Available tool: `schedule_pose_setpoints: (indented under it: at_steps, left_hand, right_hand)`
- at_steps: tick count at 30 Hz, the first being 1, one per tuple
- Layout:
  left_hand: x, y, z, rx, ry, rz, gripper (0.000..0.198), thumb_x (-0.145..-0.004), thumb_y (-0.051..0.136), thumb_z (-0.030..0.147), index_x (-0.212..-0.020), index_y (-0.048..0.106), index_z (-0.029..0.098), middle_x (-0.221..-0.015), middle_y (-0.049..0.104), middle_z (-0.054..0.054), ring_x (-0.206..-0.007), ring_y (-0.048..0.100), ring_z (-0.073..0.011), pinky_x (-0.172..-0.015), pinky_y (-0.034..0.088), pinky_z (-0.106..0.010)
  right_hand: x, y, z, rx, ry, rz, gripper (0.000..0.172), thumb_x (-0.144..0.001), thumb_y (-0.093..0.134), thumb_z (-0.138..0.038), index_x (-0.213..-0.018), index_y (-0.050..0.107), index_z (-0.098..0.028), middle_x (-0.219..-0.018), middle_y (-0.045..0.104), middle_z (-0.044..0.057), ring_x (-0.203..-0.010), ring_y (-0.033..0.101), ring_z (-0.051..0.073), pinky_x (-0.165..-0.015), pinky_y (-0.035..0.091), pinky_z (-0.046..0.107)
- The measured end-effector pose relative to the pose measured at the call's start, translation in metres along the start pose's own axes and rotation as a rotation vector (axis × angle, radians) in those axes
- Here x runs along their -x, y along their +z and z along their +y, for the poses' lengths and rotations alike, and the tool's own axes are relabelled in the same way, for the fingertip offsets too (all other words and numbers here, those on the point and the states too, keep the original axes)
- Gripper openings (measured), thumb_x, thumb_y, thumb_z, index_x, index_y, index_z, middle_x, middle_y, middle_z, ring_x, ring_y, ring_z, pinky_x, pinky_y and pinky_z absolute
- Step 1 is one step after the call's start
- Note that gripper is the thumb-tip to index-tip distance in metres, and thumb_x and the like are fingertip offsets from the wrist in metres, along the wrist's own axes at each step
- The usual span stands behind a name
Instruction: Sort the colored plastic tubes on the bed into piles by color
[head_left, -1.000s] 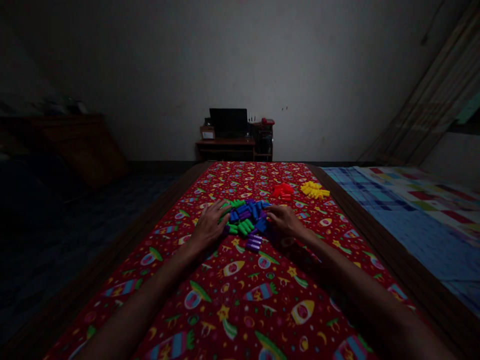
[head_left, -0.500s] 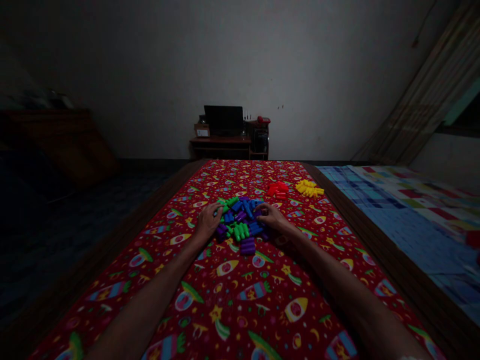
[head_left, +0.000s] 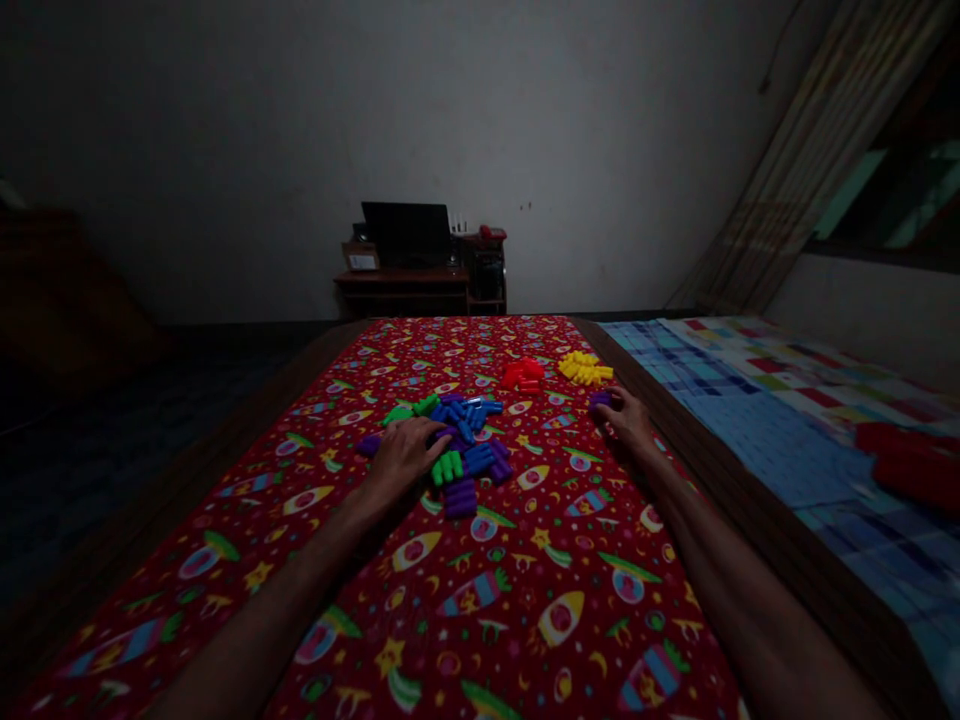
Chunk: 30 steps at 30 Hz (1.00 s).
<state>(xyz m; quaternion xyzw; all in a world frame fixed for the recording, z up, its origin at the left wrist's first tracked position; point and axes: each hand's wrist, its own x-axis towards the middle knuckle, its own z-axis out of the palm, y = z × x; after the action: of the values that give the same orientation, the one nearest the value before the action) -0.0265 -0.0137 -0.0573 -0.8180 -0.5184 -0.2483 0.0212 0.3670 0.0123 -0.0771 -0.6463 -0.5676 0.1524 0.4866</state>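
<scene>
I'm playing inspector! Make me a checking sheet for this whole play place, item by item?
Surface: red patterned cover, rockets and stars.
Job's things: mixed pile of green, blue and purple pieces; red pieces and yellow pieces grouped separately beyond it.
Clutter: red item on the bedding, right.
Grip: left hand on the pile; right hand at purple pieces near the yellow ones, hold unclear.
Cables: thin dark cord against the wall.
Surroundings: dim room, monitor on a desk, curtain.
</scene>
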Motion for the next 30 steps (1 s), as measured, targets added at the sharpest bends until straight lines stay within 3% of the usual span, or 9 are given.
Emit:
schedule_pose_setpoints:
  at_steps: [3, 6, 8, 12, 14, 18, 23, 27, 30]
  left_hand:
    - [-0.001, -0.011, 0.004, 0.082, -0.063, 0.079, 0.039, -0.091, 0.043, 0.047, -0.091, 0.072, 0.020, -0.094, 0.074, -0.009, -0.089, 0.066, -0.0246, -0.084, 0.048, -0.036]
    - [-0.004, -0.023, 0.020, 0.231, -0.148, 0.130, 0.042, -0.088, 0.046, 0.053, -0.086, 0.073, 0.021, -0.089, 0.075, -0.006, -0.081, 0.067, -0.0220, -0.077, 0.050, -0.032]
    - [-0.004, -0.026, 0.034, 0.328, -0.181, 0.120, 0.042, -0.085, 0.050, 0.056, -0.083, 0.073, 0.021, -0.086, 0.075, -0.003, -0.076, 0.067, -0.0204, -0.073, 0.051, -0.030]
    - [-0.003, -0.022, 0.060, 0.416, -0.171, 0.022, 0.039, -0.082, 0.055, 0.055, -0.082, 0.074, 0.021, -0.085, 0.076, -0.002, -0.077, 0.068, -0.0206, -0.073, 0.052, -0.029]
    - [-0.001, -0.020, 0.067, 0.428, -0.126, -0.045, 0.038, -0.084, 0.053, 0.053, -0.086, 0.074, 0.021, -0.088, 0.076, -0.002, -0.080, 0.068, -0.0205, -0.077, 0.053, -0.030]
    - [0.003, -0.018, 0.065, 0.371, 0.024, -0.111, 0.039, -0.092, 0.045, 0.047, -0.101, 0.071, 0.020, -0.102, 0.074, -0.006, -0.093, 0.066, -0.0220, -0.086, 0.051, -0.033]
    - [0.013, -0.006, 0.058, 0.076, 0.250, -0.157, 0.038, -0.088, 0.057, 0.044, -0.117, 0.063, 0.021, -0.118, 0.065, -0.010, -0.112, 0.056, -0.0259, -0.098, 0.045, -0.041]
    - [0.015, 0.000, 0.059, -0.067, 0.250, -0.191, 0.028, -0.088, 0.056, 0.031, -0.113, 0.064, 0.022, -0.104, 0.068, -0.009, -0.102, 0.058, -0.0260, -0.091, 0.047, -0.040]
    - [0.011, -0.005, 0.052, -0.124, 0.190, -0.178, 0.024, -0.086, 0.053, 0.024, -0.106, 0.067, 0.021, -0.102, 0.069, -0.009, -0.098, 0.060, -0.0264, -0.088, 0.048, -0.040]
  right_hand:
    - [-0.002, -0.003, 0.004, 0.225, -0.059, 0.093, 0.035, -0.075, 0.057, -0.032, -0.103, 0.066, -0.012, -0.098, 0.069, 0.016, -0.094, 0.064, 0.028, -0.089, 0.048, 0.048]
    - [0.007, 0.008, -0.018, 0.237, -0.195, 0.152, 0.034, -0.081, 0.052, -0.031, -0.105, 0.067, -0.013, -0.112, 0.066, 0.019, -0.107, 0.059, 0.031, -0.096, 0.043, 0.051]
    - [0.023, 0.024, -0.045, 0.092, -0.274, 0.002, 0.034, -0.085, 0.051, -0.033, -0.109, 0.068, -0.016, -0.109, 0.069, 0.015, -0.101, 0.062, 0.027, -0.091, 0.047, 0.046]
    - [0.068, 0.059, -0.103, -0.196, -0.466, -0.540, 0.042, -0.087, 0.054, -0.038, -0.125, 0.061, -0.022, -0.110, 0.071, 0.007, -0.094, 0.066, 0.021, -0.081, 0.052, 0.034]
    - [0.083, 0.068, -0.119, -0.225, -0.561, -0.626, 0.041, -0.087, 0.055, -0.036, -0.126, 0.061, -0.022, -0.113, 0.070, 0.006, -0.093, 0.067, 0.020, -0.080, 0.052, 0.032]
    - [0.071, 0.058, -0.112, -0.117, -0.545, -0.470, 0.029, -0.088, 0.053, -0.029, -0.111, 0.068, -0.020, -0.100, 0.073, 0.006, -0.084, 0.067, 0.020, -0.075, 0.051, 0.030]
    - [0.022, 0.021, -0.061, 0.252, -0.422, -0.127, 0.024, -0.086, 0.053, -0.025, -0.100, 0.071, -0.017, -0.099, 0.070, 0.012, -0.091, 0.062, 0.025, -0.085, 0.047, 0.038]
    - [0.008, -0.002, -0.021, 0.536, -0.320, 0.005, 0.023, -0.085, 0.053, -0.025, -0.095, 0.071, -0.015, -0.112, 0.062, 0.018, -0.106, 0.054, 0.031, -0.091, 0.043, 0.047]
    - [0.009, -0.004, -0.014, 0.561, -0.297, 0.039, 0.028, -0.087, 0.049, -0.024, -0.103, 0.069, -0.014, -0.119, 0.059, 0.020, -0.113, 0.050, 0.034, -0.094, 0.041, 0.052]
